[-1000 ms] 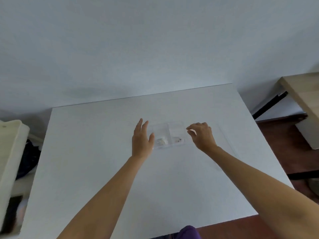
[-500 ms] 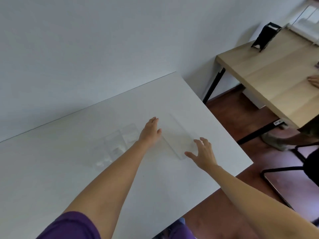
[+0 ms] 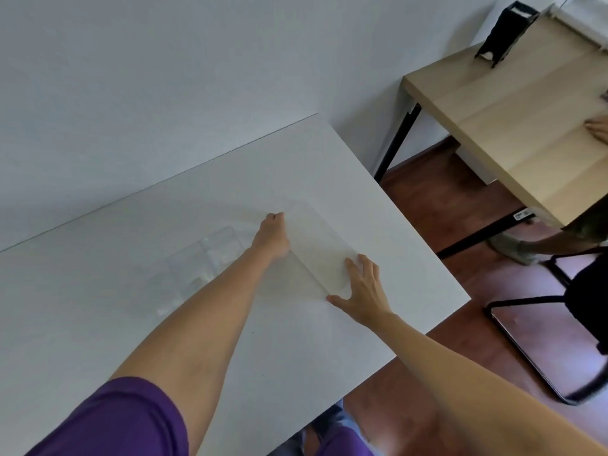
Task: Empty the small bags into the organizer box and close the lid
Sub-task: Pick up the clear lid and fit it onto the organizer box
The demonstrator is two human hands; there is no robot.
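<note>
One clear organizer box (image 3: 210, 261) is lying on the white table (image 3: 378, 232), blurred, with its one clear lid (image 3: 320, 246) lying flat to its right. The lid is being touched by two hands: the left hand (image 3: 271, 236) at the far edge, fingers curled, and the right hand (image 3: 363, 289) at the near corner, fingers spread wide. No bags can be counted.
</note>
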